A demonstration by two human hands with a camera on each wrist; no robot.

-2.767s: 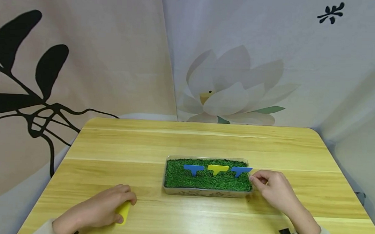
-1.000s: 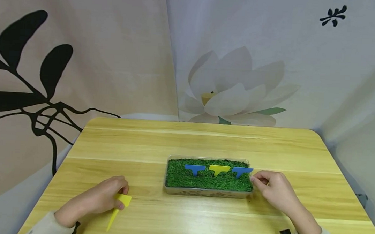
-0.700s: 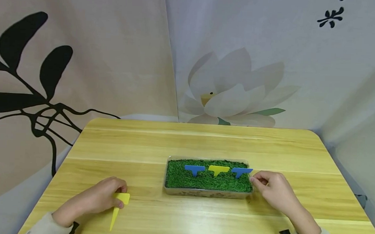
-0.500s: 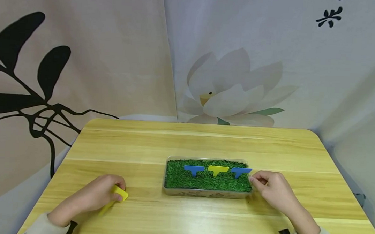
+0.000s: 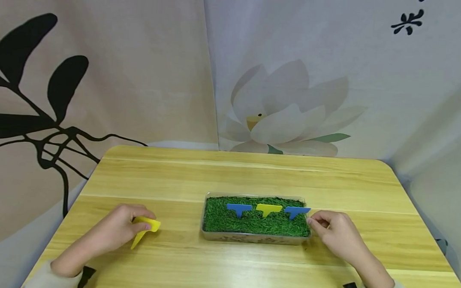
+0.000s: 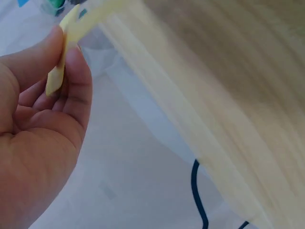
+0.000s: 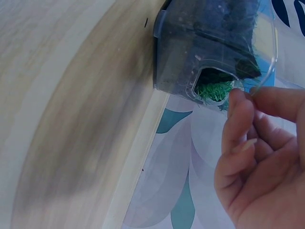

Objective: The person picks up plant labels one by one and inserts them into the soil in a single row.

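My left hand [image 5: 118,228] pinches a yellow T-shaped plant label [image 5: 152,223] between thumb and fingers over the left part of the table. Its pointed stem slants down toward the near side. In the left wrist view the label's head [image 6: 55,78] shows edge-on between thumb and fingers. My right hand [image 5: 340,232] pinches the right end rim of a clear plastic box [image 5: 255,238] filled with green artificial grass [image 5: 219,223]. A blue label [image 5: 239,207], a yellow label [image 5: 269,207] and another blue label [image 5: 297,210] stand in a row in the grass.
The box sits on a wood-grain table [image 5: 252,175], right of its middle. Printed cloth [image 5: 141,62] hangs behind the table and at its sides. The right wrist view shows an opening [image 7: 214,88] in the box's end wall.
My left hand has moved farther from the near edge, and the yellow label in it has turned so its head and stem show. The right hand stays at the box's end.
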